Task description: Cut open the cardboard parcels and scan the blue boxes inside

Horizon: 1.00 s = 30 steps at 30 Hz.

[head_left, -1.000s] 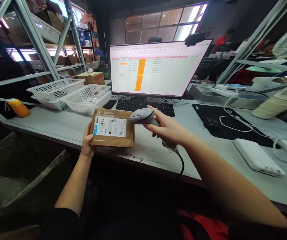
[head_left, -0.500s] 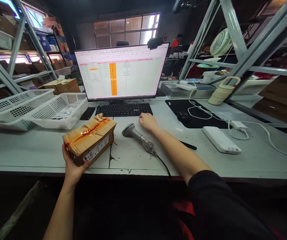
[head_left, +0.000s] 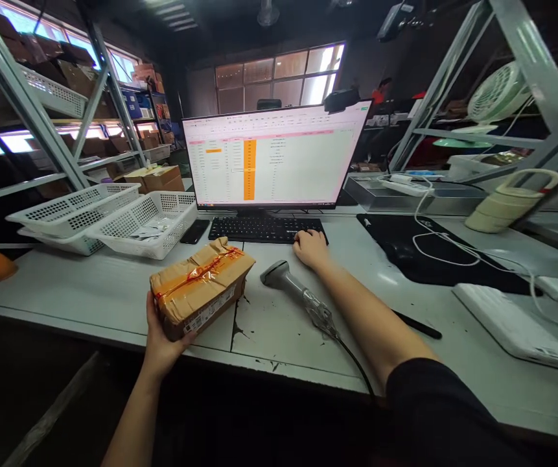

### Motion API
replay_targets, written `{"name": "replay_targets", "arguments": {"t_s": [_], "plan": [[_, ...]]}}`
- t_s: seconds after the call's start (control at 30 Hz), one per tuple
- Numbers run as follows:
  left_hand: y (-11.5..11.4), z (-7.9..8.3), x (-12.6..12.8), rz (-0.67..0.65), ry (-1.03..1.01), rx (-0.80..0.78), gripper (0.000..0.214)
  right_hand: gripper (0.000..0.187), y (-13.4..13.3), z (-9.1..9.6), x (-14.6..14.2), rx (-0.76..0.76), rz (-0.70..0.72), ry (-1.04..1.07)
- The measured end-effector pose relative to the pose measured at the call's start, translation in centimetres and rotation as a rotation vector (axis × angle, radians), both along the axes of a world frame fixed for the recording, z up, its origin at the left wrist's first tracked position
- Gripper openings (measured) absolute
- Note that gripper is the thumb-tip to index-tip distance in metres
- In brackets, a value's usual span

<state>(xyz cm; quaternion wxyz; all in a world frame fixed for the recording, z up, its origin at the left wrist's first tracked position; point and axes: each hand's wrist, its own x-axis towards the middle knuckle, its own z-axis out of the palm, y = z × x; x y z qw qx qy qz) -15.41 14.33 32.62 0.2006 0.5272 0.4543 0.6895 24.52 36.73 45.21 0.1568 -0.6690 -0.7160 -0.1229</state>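
My left hand [head_left: 162, 347] grips the near left end of a brown cardboard box [head_left: 205, 275], thumb on the labelled side and fingers around the left end. Orange tape and a red strip run over the crumpled top. My right hand [head_left: 311, 249] rests at the right end of the black keyboard [head_left: 259, 228], holding nothing, its fingers apart over the keys. Between the box and my right forearm lies a grey barcode scanner [head_left: 298, 288], its handle wrapped in clear plastic. Behind the keyboard stands a lit monitor [head_left: 302, 168] showing a spreadsheet with an orange column.
White perforated baskets [head_left: 162, 243] and a black phone [head_left: 194, 231] are left of the keyboard. To the right lie a black mouse pad [head_left: 405, 256], white cables, a white power bank [head_left: 512, 324] and a black pen-like stick [head_left: 419, 324]. Metal shelf frames flank the desk.
The view has swung left, so the desk items appear further right, and an orange object shows at the left edge. My right fingers have spread over the keys. My left hand still holds the box.
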Motion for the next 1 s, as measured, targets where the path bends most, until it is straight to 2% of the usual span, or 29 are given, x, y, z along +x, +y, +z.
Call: {"name": "replay_targets", "arguments": {"t_s": [0.2, 0.33, 0.43, 0.53, 0.6, 0.67, 0.73, 0.8, 0.87, 0.93, 1.0], "plan": [[0.6, -1.0, -1.1, -0.031, 0.005, 0.003, 0.138, 0.042, 1.1, 1.0, -0.9, 0.004, 0.015, 0.012], [1.4, -1.0, -2.2, 0.048, -0.009, 0.026, 0.102, 0.05, -0.3, 2.5, 0.6, 0.013, -0.011, 0.045], [2.1, -0.1, -2.3, 0.029, -0.087, 0.03, 0.076, 0.06, -3.6, 2.4, 4.1, -0.08, 0.004, 0.062], [2.5, 0.6, -1.8, 0.049, -0.154, 0.05, 0.079, 0.074, -8.7, 0.6, 8.6, -0.239, -0.016, 0.066], [2.0, 0.9, -1.0, 0.166, -0.161, 0.116, 0.086, 0.081, -12.4, -1.3, 11.0, -0.321, -0.063, 0.057], [0.8, 1.4, 0.3, 0.34, -0.062, 0.3, 0.083, 0.073, -15.7, -3.1, 12.3, -0.287, -0.094, 0.035], [-0.7, 2.9, 2.1, 0.426, 0.155, 0.541, 0.07, 0.061, -18.1, -4.4, 12.4, -0.18, -0.123, -0.009], [-1.8, 5.2, 4.3, 0.395, 0.39, 0.652, 0.057, 0.056, -19.3, -4.6, 11.6, -0.097, -0.162, -0.037], [-1.8, 7.9, 6.3, 0.371, 0.556, 0.569, 0.065, 0.054, -19.6, -3.7, 10.5, -0.027, -0.167, 0.0], [-1.1, 10.1, 7.8, 0.373, 0.684, 0.429, 0.075, 0.052, -19.4, -2.2, 9.2, 0.08, -0.116, 0.129], [-0.1, 11.3, 8.4, 0.395, 0.783, 0.358, 0.063, 0.049, -19.4, -0.6, 7.1, 0.188, 0.007, 0.342]]}}
